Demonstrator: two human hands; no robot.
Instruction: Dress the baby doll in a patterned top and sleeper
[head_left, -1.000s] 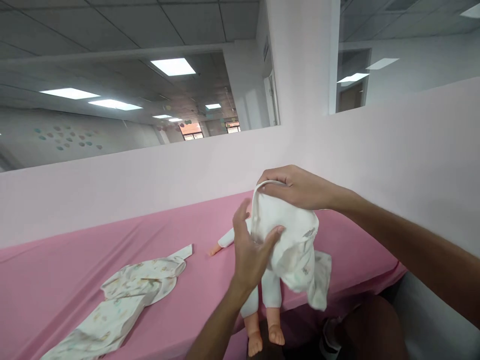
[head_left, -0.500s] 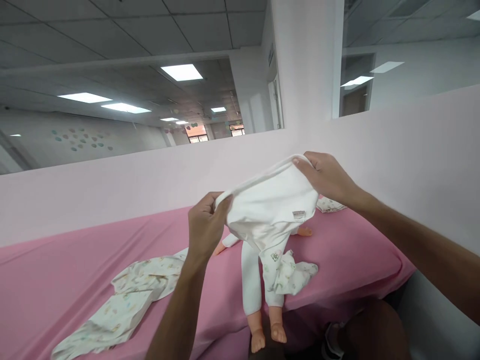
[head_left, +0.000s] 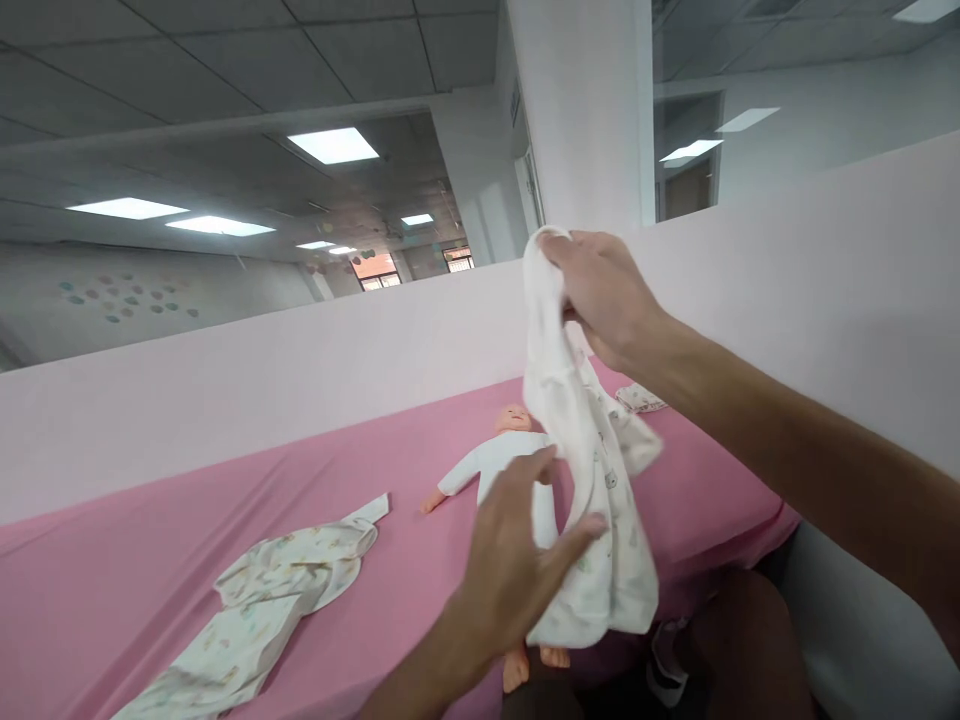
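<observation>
My right hand (head_left: 609, 298) pinches the white waistband of a pair of printed baby pants (head_left: 619, 560), which hang down in folds over the pink bed. My left hand (head_left: 506, 560) is open, thumb and fingers apart, beside the hanging cloth; whether it touches the cloth I cannot tell. Behind the pants a baby doll (head_left: 491, 460) in a white outfit lies on its back, head toward the wall. The pants and my left hand hide much of its body and legs, while its bare feet show at the bed's front edge.
A printed baby garment (head_left: 289, 575) lies spread on the pink sheet (head_left: 135, 545) at the left. Another folded printed cloth (head_left: 641, 398) sits at the back right. A low wall (head_left: 247, 375) with windows above it borders the bed.
My left hand has let go of the waistband and moved down, opening. The right hand has lifted the pants, which no longer stretch wide but hang lengthwise. The doll's head has come into view.
</observation>
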